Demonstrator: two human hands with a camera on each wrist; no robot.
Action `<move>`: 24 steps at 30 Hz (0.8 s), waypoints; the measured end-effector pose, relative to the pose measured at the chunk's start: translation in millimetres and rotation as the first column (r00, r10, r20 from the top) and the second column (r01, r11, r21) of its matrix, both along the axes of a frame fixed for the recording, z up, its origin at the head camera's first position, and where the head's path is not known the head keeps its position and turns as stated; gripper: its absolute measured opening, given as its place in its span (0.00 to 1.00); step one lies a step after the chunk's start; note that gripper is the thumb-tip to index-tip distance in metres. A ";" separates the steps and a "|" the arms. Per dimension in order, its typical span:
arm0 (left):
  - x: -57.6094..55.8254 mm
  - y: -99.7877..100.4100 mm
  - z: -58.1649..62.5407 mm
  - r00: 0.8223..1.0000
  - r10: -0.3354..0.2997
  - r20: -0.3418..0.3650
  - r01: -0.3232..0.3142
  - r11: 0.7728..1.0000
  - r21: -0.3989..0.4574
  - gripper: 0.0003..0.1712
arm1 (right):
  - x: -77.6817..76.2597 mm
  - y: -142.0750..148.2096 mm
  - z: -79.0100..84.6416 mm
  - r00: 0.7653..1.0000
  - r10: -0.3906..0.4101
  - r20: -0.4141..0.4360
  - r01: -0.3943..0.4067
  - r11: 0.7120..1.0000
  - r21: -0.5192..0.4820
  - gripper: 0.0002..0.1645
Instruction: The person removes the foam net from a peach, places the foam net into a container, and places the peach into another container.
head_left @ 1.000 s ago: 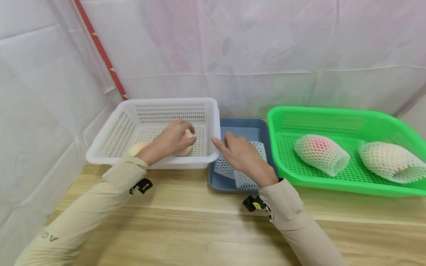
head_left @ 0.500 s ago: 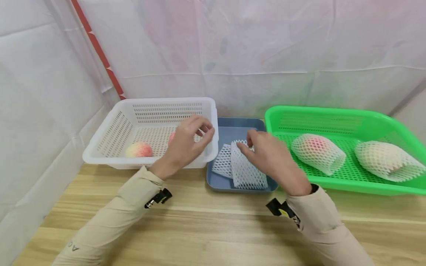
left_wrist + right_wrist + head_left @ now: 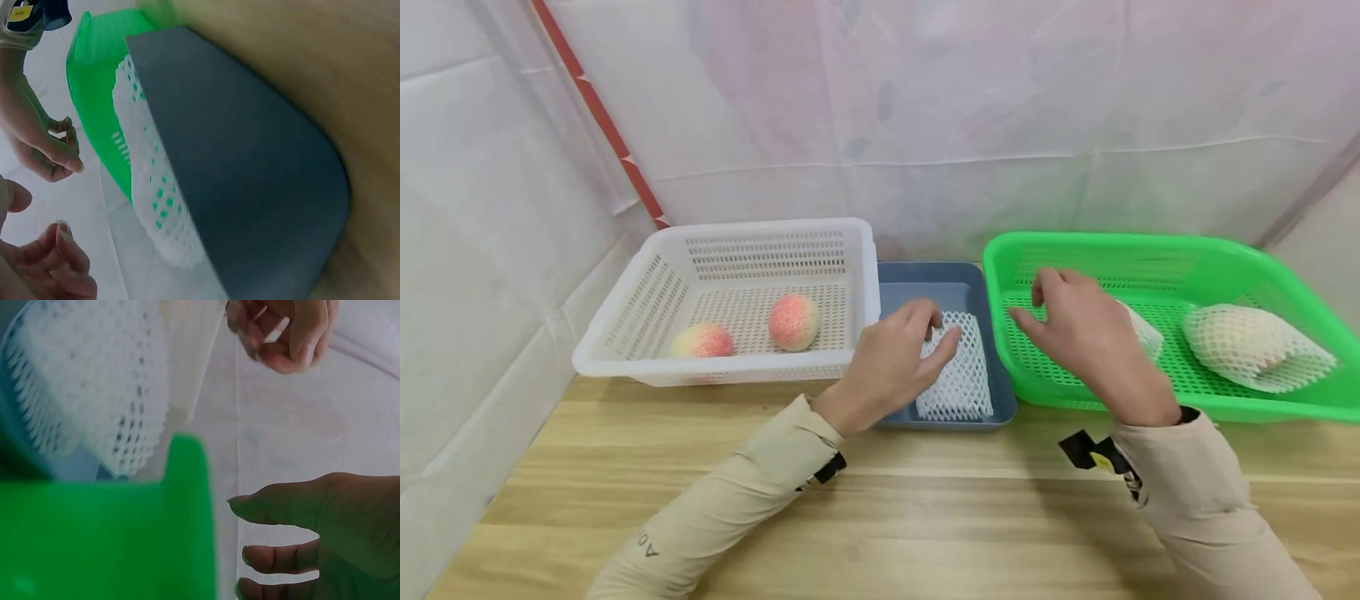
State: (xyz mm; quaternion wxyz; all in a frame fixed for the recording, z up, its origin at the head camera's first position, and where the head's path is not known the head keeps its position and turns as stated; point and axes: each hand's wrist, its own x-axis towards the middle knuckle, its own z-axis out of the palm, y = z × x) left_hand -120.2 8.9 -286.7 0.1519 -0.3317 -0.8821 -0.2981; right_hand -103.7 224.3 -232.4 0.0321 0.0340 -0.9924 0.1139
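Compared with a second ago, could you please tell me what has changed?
The left hand has moved right, from the white basket to over the blue tray; the right hand, likewise, from that tray to over the green basket. Both are empty. Two peaches stay in the white basket, foam netting in the tray.

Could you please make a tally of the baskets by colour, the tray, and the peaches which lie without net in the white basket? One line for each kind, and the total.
White basket: 1
Green basket: 1
Blue-grey tray: 1
Bare peaches in the white basket: 2
Total: 5
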 end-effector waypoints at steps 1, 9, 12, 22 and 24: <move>1.0 4.2 -1.2 0.999 0.022 0.023 -0.021 1.000 -0.019 0.16 | -0.2 5.1 -2.1 1.000 -0.014 0.004 0.014 1.000 0.002 0.21; 0.9 34.4 -5.9 0.944 0.130 0.302 -0.051 0.966 -0.254 0.45 | -1.3 38.9 -20.0 0.997 -0.079 0.004 0.079 0.997 0.019 0.26; -2.1 41.2 -7.9 0.909 0.151 0.388 -0.037 0.958 -0.285 0.52 | -2.0 44.3 -25.6 0.997 -0.073 -0.010 0.073 0.997 0.028 0.26; -5.1 61.0 -15.2 0.860 0.110 0.497 0.046 0.956 -0.291 0.52 | -3.5 56.6 -39.6 0.991 -0.129 0.044 0.129 0.992 -0.001 0.25; -4.0 65.7 -16.5 0.865 0.101 0.492 0.052 0.956 -0.288 0.51 | -4.5 59.2 -42.0 0.986 -0.154 0.065 0.155 0.988 -0.008 0.27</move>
